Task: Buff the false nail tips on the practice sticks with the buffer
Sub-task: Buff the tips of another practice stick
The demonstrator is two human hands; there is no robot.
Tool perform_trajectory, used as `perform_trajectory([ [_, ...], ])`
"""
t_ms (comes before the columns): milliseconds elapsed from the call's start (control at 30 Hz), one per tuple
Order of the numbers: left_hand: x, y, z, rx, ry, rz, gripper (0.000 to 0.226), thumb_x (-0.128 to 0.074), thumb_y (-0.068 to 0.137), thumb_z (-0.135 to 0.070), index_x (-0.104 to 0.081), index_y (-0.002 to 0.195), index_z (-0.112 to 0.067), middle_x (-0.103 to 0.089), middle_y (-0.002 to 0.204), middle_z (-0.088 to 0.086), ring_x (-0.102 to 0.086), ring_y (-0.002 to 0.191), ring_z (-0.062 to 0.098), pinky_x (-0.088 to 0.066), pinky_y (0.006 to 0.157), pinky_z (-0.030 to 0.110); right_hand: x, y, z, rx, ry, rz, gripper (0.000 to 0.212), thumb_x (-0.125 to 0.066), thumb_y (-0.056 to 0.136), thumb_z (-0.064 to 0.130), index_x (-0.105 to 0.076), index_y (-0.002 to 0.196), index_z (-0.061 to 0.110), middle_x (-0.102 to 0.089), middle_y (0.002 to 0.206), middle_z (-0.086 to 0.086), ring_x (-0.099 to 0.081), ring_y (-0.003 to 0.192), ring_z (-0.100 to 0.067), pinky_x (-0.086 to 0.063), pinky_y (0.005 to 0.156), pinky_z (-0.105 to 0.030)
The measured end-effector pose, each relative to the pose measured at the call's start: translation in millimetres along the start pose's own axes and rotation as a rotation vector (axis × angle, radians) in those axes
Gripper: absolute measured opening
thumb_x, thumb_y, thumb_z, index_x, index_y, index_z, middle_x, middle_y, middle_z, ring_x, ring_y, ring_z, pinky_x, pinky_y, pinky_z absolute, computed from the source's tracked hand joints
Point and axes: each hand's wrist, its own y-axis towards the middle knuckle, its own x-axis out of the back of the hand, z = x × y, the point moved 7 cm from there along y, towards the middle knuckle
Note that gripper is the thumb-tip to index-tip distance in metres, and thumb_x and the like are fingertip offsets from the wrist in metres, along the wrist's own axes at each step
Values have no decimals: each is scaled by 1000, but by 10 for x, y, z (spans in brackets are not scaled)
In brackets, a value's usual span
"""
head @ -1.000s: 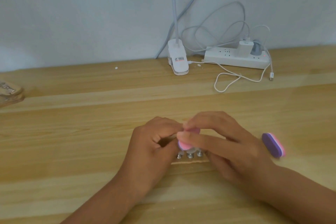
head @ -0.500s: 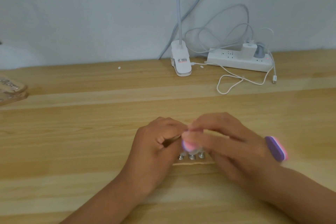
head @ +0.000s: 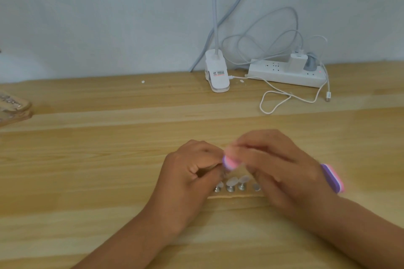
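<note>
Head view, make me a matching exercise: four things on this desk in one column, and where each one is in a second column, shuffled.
Things:
1. buffer
2. spare buffer
3. nail tips
4. power strip

Places:
A. against the wall
B. in the right hand
C. lying on the table, right of the right wrist
D. on stands below the two hands

Pairs: 1-B, 2-C, 3-D, 4-A
</note>
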Motion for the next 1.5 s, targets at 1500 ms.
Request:
perform_trajectory([
  [1500, -39, 0, 124, 246, -374, 61, 16, -65, 88, -18, -79, 97, -17, -77, 88, 1, -72, 83, 22, -54, 66, 25, 54, -17, -13, 14, 8, -71, 29, -62, 90, -5, -65, 116, 8, -63, 111, -4, -62, 104, -18, -47, 92, -25],
])
